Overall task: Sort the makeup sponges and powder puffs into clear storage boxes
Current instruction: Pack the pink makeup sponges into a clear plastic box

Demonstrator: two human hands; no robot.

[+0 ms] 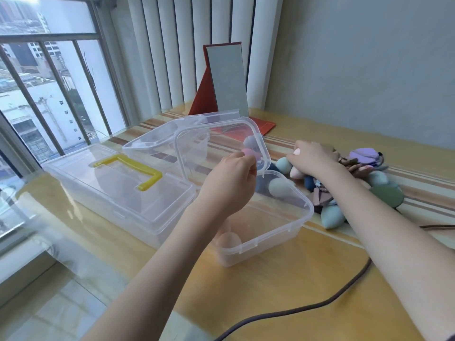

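Observation:
A small clear storage box (283, 230) stands open mid-table, its lid (182, 153) raised at the back. Inside lie a peach sponge (229, 239) at the near corner and a grey-green sponge (278, 188) farther back. My left hand (231, 183) hovers over the box and pinches a pink sponge (248, 152) in curled fingers. My right hand (312, 156) rests on a pile of sponges and puffs (384, 185) to the right, fingers curled over a teal sponge (283, 164) and a pale pink one. A large clear box with a yellow handle (138, 172) sits closed at left.
A red folding mirror (226, 82) stands at the back by the vertical blinds. A dark cable (320, 303) snakes across the near right of the wooden table. A window with railings runs along the left edge. A lilac puff (364, 155) tops the pile.

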